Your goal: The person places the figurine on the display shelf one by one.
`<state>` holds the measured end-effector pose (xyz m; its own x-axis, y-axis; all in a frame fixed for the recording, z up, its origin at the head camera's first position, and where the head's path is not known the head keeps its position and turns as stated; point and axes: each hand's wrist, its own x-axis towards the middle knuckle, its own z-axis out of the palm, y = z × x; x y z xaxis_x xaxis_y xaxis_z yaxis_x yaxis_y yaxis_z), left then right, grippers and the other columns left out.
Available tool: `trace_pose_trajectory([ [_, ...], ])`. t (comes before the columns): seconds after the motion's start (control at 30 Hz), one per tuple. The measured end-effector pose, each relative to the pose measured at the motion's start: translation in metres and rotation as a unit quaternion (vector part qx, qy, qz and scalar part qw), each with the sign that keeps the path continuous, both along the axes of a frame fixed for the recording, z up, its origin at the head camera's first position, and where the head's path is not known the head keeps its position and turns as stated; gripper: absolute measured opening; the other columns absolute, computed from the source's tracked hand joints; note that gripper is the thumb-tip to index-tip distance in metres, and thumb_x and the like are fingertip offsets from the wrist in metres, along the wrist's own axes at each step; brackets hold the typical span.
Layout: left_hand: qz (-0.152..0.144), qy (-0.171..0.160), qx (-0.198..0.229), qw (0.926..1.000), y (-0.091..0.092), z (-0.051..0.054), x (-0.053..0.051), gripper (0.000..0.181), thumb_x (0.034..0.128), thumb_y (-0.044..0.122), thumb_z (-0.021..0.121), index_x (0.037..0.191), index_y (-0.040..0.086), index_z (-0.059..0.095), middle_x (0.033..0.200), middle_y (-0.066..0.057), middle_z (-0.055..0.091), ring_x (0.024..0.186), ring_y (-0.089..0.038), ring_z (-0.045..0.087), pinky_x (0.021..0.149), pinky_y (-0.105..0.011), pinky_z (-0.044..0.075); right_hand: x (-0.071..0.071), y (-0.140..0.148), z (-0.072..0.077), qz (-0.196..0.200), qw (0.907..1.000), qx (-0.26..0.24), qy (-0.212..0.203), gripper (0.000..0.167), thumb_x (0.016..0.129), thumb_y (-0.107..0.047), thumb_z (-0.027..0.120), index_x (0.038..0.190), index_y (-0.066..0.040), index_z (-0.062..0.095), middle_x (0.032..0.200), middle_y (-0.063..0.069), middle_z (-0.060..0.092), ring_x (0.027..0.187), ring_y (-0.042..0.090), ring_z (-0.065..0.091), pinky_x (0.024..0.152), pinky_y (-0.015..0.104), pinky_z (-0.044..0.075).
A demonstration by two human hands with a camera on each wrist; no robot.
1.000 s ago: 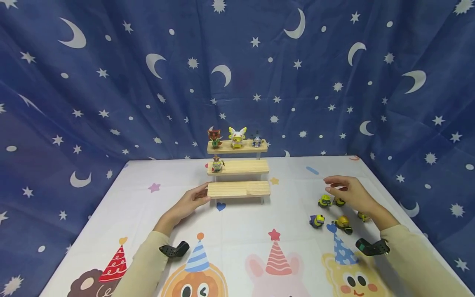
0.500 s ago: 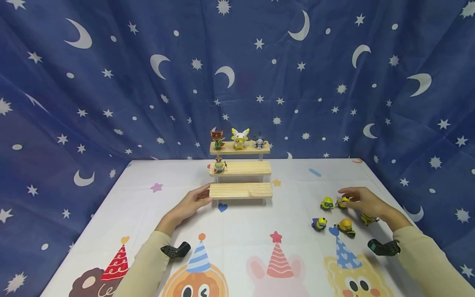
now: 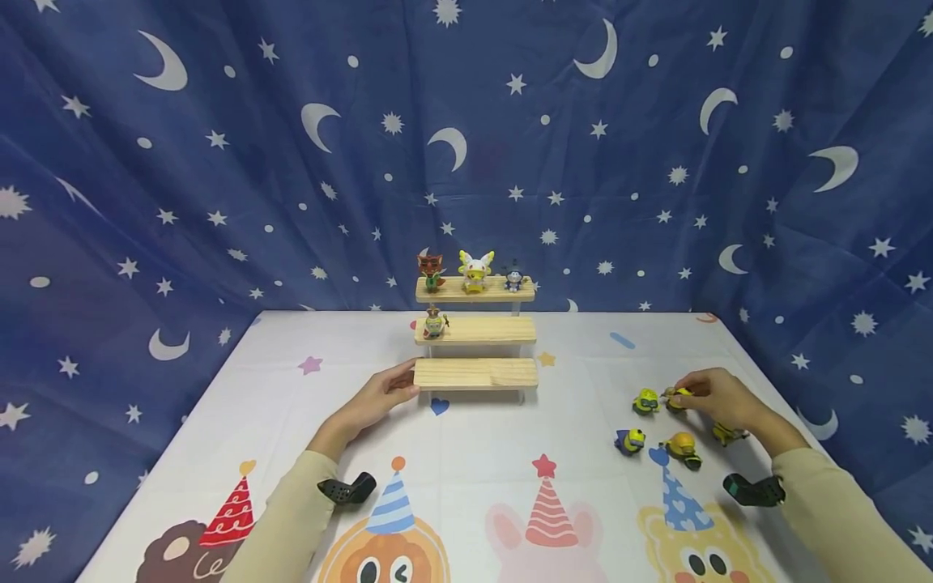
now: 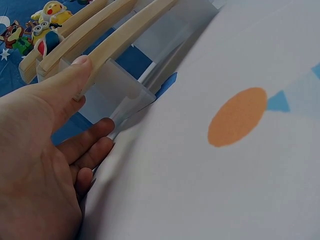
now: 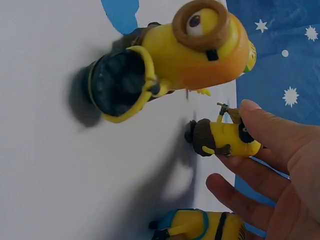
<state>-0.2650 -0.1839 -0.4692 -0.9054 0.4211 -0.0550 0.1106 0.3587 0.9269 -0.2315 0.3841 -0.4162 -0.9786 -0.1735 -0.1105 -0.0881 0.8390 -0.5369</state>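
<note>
My right hand [image 3: 717, 397] pinches a yellow minion figure [image 5: 225, 137] in brown fur clothing, thumb and finger at its head. In the right wrist view, the figure's feet point toward the white tabletop; I cannot tell if they touch it. At the table's middle, my left hand [image 3: 379, 397] holds the left end of the lowest step of a three-tier wooden display stand [image 3: 474, 372]. Its thumb [image 4: 75, 70] lies on the wood, with other fingers curled beside the clear side panel [image 4: 112, 92]. A crowned minion [image 3: 435, 322] stands at the left of the middle step.
On the top step stand a fox figure [image 3: 430, 271], a white-and-yellow eared figure [image 3: 475, 271] and a small blue-grey figure [image 3: 513, 280]. Around my right hand lie a green-goggled minion [image 3: 645, 401], a purple-clad one [image 3: 630, 441], an orange-topped one [image 3: 682, 447] and another yellow one [image 3: 727, 433].
My right hand has moved right and down from above the figures and taken hold of the fur-clad minion. The left hand stays at the stand; the head view has shifted slightly.
</note>
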Motion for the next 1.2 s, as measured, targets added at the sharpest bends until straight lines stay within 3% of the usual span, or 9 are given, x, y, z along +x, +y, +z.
trace_pose_trajectory([
  [0.27,-0.005,0.005,-0.005,1.0000,0.001,0.003,0.001,0.070,0.1028,0.031,0.060,0.161,0.010,0.027,0.156,-0.021,0.045,0.141,-0.039,0.048,0.118,-0.055,0.039,0.002,0.005,0.007,0.026,0.9992,-0.027,0.012,0.036,0.097,-0.016,0.068,0.124,0.009,0.067,0.121,0.027,0.070,0.113,0.044,0.067,0.094,0.057,0.056],
  [0.47,0.006,-0.008,-0.011,0.9999,-0.001,0.005,0.004,0.070,0.1024,0.032,0.060,0.161,0.013,0.027,0.158,-0.020,0.043,0.143,-0.039,0.046,0.119,-0.055,0.037,0.000,-0.001,0.018,0.033,0.9970,-0.055,0.044,0.041,0.099,-0.017,0.065,0.132,0.008,0.062,0.129,0.027,0.067,0.119,0.043,0.065,0.099,0.060,0.053],
  [0.67,0.003,-0.010,-0.006,0.9999,-0.002,0.003,0.002,0.070,0.1022,0.033,0.060,0.161,0.013,0.027,0.158,-0.021,0.042,0.144,-0.040,0.044,0.119,-0.056,0.036,0.002,-0.014,0.026,0.023,0.9940,-0.091,0.056,0.036,0.098,-0.018,0.068,0.127,0.003,0.063,0.126,0.026,0.068,0.120,0.044,0.065,0.101,0.062,0.051],
  [0.77,0.003,-0.013,-0.006,0.9999,-0.001,0.001,0.001,0.072,0.1018,0.035,0.061,0.161,0.014,0.027,0.158,-0.021,0.042,0.144,-0.039,0.044,0.119,-0.056,0.036,0.003,-0.018,0.031,0.022,0.9939,-0.089,0.061,0.030,0.098,-0.017,0.068,0.122,0.001,0.065,0.121,0.022,0.071,0.111,0.024,0.071,0.098,0.054,0.056],
  [0.83,0.004,-0.012,-0.004,0.9999,-0.001,0.000,0.000,0.072,0.1017,0.035,0.061,0.161,0.014,0.027,0.158,-0.021,0.042,0.144,-0.040,0.044,0.120,-0.056,0.035,0.002,-0.023,0.035,0.027,0.9936,-0.090,0.064,0.029,0.098,-0.017,0.068,0.121,0.000,0.066,0.118,0.019,0.072,0.104,0.008,0.070,0.095,0.043,0.059],
  [0.93,-0.001,-0.004,-0.001,1.0000,-0.002,0.000,0.000,0.071,0.1021,0.032,0.061,0.161,0.013,0.027,0.159,-0.021,0.042,0.144,-0.040,0.044,0.120,-0.057,0.035,0.001,-0.031,0.043,0.044,0.9911,-0.101,0.074,0.027,0.098,-0.014,0.067,0.120,0.001,0.067,0.115,0.020,0.073,0.095,-0.005,0.066,0.087,0.024,0.058],
  [1.07,-0.002,0.000,0.002,1.0000,-0.002,0.000,0.000,0.071,0.1019,0.031,0.061,0.161,0.013,0.027,0.158,-0.021,0.042,0.144,-0.040,0.045,0.120,-0.057,0.035,-0.001,-0.042,0.050,0.068,0.9864,-0.120,0.090,0.025,0.097,-0.010,0.067,0.119,0.003,0.068,0.112,0.021,0.073,0.092,-0.004,0.067,0.082,0.011,0.053],
  [1.2,0.003,-0.005,-0.003,1.0000,-0.002,0.001,0.000,0.072,0.1015,0.033,0.062,0.161,0.014,0.027,0.158,-0.021,0.043,0.143,-0.040,0.045,0.119,-0.056,0.036,-0.005,-0.053,0.052,0.082,0.9818,-0.134,0.107,0.025,0.097,-0.010,0.067,0.119,0.003,0.069,0.110,0.021,0.074,0.092,-0.002,0.069,0.083,0.012,0.054],
])
